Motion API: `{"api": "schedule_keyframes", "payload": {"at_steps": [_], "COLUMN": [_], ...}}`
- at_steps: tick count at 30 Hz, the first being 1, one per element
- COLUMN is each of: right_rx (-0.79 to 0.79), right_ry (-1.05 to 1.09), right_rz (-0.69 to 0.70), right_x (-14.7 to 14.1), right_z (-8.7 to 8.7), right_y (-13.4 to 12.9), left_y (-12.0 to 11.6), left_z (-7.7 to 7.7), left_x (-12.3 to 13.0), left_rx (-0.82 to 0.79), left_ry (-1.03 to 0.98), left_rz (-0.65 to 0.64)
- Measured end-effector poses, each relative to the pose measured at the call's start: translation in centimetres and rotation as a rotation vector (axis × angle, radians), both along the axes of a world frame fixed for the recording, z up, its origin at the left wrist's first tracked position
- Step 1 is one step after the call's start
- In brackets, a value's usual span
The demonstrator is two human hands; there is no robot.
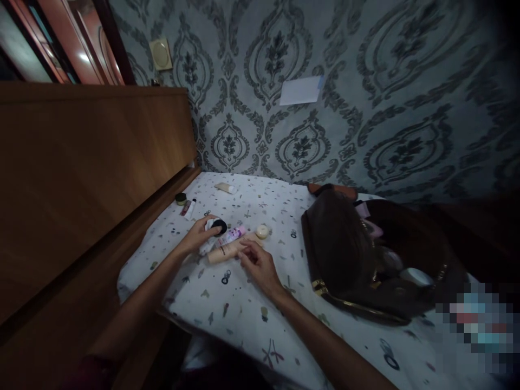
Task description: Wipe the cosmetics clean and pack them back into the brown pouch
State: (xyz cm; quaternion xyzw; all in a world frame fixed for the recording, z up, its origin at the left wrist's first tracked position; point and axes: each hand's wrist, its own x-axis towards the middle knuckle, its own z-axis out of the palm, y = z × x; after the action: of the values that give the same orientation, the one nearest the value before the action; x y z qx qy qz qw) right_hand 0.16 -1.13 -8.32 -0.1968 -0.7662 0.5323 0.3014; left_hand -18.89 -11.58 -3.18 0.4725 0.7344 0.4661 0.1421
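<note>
My left hand [200, 235] is closed around a small white jar with a black lid [220, 226], the thumb lying on the lid. Beneath and right of it a pink-and-purple tube [235, 234] lies on the patterned sheet, partly covered. Alongside lies a larger beige tube [225, 252]. My right hand [258, 265] is at the right end of the beige tube, fingers loosely bent and apart, gripping nothing I can see; its fingertips seem to touch the tube. A small round cream-coloured container [262, 232] sits just beyond these fingers.
A dark brown bag [337, 244] lies open on the right with several containers inside. Toward the back left are a small dark-lidded jar [181, 199], small tubes [189, 208] and a beige tube with a white cap [225, 188]. A wooden board [97, 162] borders the left side.
</note>
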Motion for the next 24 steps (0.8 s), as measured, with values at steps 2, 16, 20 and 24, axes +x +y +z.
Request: {"api": "schedule_keyframes", "payload": {"at_steps": [2, 16, 20, 24], "right_rx": [0.006, -0.093, -0.072, -0.071], "right_ry": [0.010, -0.037, -0.036, -0.035], "right_rz": [0.008, 0.084, 0.085, 0.098], "right_x": [-0.1, 0.2, 0.4, 0.4], "right_z": [-0.1, -0.1, 0.0, -0.3], "right_y": [0.1, 0.3, 0.4, 0.5], "left_y": [-0.4, 0.3, 2.1, 3.1], "left_z": [0.4, 1.4, 1.2, 0.1], "left_x": [-0.4, -14.0, -17.7, -19.3], "left_rx": [-0.032, -0.323, -0.434, -0.459], "left_ry": [0.054, 0.405, 0.368, 0.291], "left_rz": [-0.003, 0.426, 0.478, 0.494]}}
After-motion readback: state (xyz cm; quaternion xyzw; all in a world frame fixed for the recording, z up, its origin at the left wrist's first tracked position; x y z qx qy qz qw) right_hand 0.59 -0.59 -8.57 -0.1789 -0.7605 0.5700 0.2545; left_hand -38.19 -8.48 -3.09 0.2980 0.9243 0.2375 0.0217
